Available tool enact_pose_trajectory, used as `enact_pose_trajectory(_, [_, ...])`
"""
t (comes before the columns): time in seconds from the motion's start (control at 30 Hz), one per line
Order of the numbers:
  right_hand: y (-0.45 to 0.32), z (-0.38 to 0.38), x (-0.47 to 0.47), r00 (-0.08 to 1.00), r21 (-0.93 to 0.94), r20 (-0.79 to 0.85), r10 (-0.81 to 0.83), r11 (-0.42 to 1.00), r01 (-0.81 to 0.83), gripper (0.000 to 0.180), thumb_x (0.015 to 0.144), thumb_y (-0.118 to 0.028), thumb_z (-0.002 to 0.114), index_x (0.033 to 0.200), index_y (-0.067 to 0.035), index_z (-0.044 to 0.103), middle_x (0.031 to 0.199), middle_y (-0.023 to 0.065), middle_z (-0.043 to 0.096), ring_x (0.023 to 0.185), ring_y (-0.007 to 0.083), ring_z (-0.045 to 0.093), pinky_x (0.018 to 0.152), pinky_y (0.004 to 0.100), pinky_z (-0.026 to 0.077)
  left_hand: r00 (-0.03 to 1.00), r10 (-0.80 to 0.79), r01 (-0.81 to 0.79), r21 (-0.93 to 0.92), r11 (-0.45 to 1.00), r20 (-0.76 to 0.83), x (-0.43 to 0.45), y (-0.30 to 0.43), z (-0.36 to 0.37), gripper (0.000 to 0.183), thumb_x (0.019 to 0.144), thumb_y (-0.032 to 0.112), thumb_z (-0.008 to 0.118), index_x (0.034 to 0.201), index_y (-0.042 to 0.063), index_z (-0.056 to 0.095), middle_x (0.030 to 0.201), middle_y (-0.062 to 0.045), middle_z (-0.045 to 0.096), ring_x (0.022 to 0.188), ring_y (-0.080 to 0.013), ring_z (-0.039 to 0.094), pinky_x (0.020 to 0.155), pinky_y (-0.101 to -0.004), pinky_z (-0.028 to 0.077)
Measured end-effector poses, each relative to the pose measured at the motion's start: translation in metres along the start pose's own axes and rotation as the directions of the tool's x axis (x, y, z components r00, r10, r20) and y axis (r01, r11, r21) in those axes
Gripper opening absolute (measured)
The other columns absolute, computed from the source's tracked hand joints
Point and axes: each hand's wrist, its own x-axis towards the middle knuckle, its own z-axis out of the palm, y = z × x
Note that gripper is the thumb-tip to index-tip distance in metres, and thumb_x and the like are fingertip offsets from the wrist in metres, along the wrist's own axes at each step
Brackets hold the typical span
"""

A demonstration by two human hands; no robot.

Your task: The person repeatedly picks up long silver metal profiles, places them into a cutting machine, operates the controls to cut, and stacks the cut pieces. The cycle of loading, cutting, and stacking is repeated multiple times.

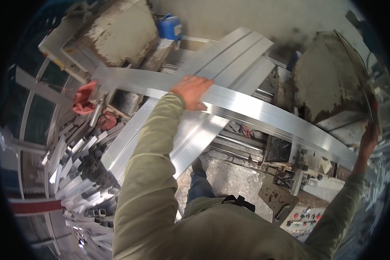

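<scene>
A long aluminium profile [243, 104] runs across the view in front of me, looking bent by the lens. My left hand [192, 92] lies over it near its middle, fingers on the far edge and thumb at the near edge. Beneath it, wide grooved aluminium profiles [227, 58] lie crosswise, reaching from the upper middle to the lower left. At the far right, my right hand [370, 135] is raised beside a machine housing near the profile's right end. Its fingers are dark and blurred, so what they touch cannot be told.
Machine housings with peeling paint [123, 32] stand beyond, a blue canister [170, 27] between them. Many cut aluminium pieces [81, 188] are heaped at lower left, near a red cloth [84, 97]. A control panel with buttons [304, 216] sits at lower right. Metal rods [240, 143] run under the profile.
</scene>
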Motion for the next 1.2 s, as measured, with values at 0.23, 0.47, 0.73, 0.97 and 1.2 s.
enact_pose_trajectory(0.23, [-0.200,-0.034,-0.089,0.905,0.226,0.254,-0.340,0.931,0.286,0.015,0.102,-0.006,0.072,0.115,-0.001,0.070,0.102,0.0147,0.071,0.091,0.0294,0.071,0.083,0.0382,0.056,0.999,-0.054,0.053,0.025,0.998,0.003,-0.008,-0.007,0.009,0.111,0.068,0.029,0.100,0.162,0.008,0.044,0.156,-0.017,0.055,0.142,-0.0366,0.052,0.123,-0.0486,0.036])
enact_pose_trajectory(0.47, [-0.172,-0.008,-0.171,0.780,0.033,0.509,-0.365,0.913,0.406,0.020,0.092,-0.014,0.078,0.111,-0.009,0.073,0.103,0.0077,0.073,0.095,0.0317,0.072,0.079,0.0432,0.059,1.000,-0.024,0.025,0.037,0.999,-0.011,0.004,-0.004,0.013,0.113,0.066,0.026,0.100,0.162,0.009,0.043,0.155,-0.017,0.055,0.142,-0.0378,0.052,0.122,-0.0489,0.036])
enact_pose_trajectory(0.73, [-0.150,0.060,-0.186,0.802,-0.105,0.506,-0.317,0.901,0.422,0.023,0.092,-0.017,0.066,0.114,-0.016,0.070,0.107,0.0047,0.067,0.105,0.0280,0.069,0.088,0.0436,0.059,0.999,-0.044,0.044,0.038,0.998,-0.007,0.001,-0.004,0.011,0.112,0.066,0.027,0.100,0.161,0.009,0.044,0.154,-0.016,0.056,0.142,-0.0378,0.052,0.123,-0.0489,0.036])
enact_pose_trajectory(0.97, [-0.147,0.073,-0.183,0.807,-0.175,0.570,-0.158,0.936,0.307,0.016,0.095,-0.019,0.065,0.110,-0.016,0.070,0.106,0.0067,0.067,0.106,0.0311,0.069,0.086,0.0454,0.059,0.998,-0.055,0.055,0.027,0.998,0.003,-0.003,-0.006,0.010,0.113,0.065,0.030,0.100,0.161,0.008,0.045,0.152,-0.018,0.056,0.140,-0.0381,0.053,0.123,-0.0493,0.035])
enact_pose_trajectory(1.2, [-0.129,0.066,-0.170,0.737,-0.193,0.671,-0.078,0.942,0.276,0.013,0.097,-0.019,0.063,0.107,-0.014,0.069,0.103,0.0098,0.068,0.100,0.0362,0.072,0.083,0.0483,0.059,1.000,-0.029,0.029,0.031,0.999,-0.011,0.005,-0.004,0.017,0.113,0.064,0.032,0.099,0.160,0.007,0.045,0.152,-0.019,0.056,0.141,-0.0377,0.052,0.122,-0.0502,0.035])
